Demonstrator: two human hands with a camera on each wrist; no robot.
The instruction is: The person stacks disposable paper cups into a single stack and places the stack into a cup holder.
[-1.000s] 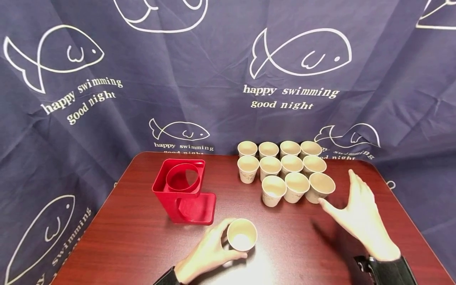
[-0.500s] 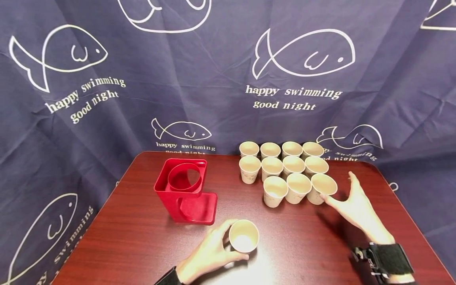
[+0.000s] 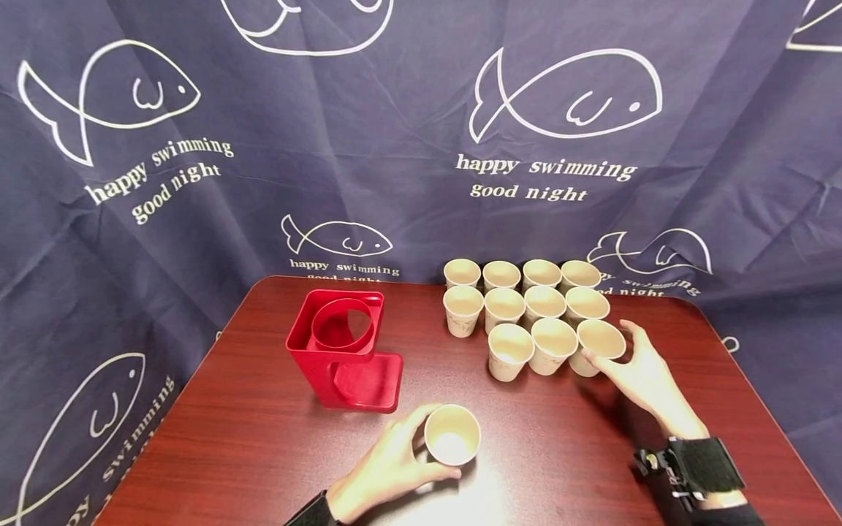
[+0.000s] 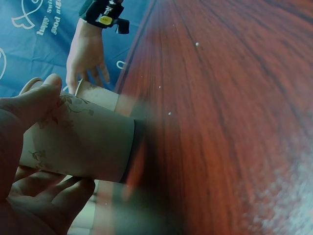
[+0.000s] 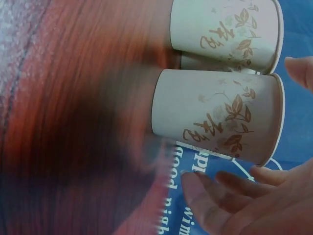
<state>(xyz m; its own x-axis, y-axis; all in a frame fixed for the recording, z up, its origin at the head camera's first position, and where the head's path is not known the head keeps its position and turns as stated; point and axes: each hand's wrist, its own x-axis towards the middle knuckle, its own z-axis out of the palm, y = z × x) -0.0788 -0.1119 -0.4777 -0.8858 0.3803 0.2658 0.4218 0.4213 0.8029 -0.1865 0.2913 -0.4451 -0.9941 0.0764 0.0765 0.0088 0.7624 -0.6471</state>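
Observation:
Near the table's front edge my left hand [image 3: 424,447] grips a single paper cup [image 3: 452,436] standing upright on the dark red table [image 3: 263,438]. In the left wrist view the thumb [image 4: 36,100] and fingers are wrapped round this flower-printed cup [image 4: 83,142]. My right hand [image 3: 608,349] is cupped round the front right cup [image 3: 597,337] of a cluster of several paper cups [image 3: 526,307]. In the right wrist view a narrow gap shows between that cup [image 5: 220,115] and the fingers [image 5: 220,193].
A red plastic cup holder [image 3: 342,351] with a round opening stands left of centre, just behind my left hand. A navy cloth with fish prints [image 3: 559,146] hangs behind and around the table. Black straps sit on both wrists.
My right hand has moved forward and left, from hovering spread beside the cluster to curving round the front right cup. The left hand and its cup have stayed put.

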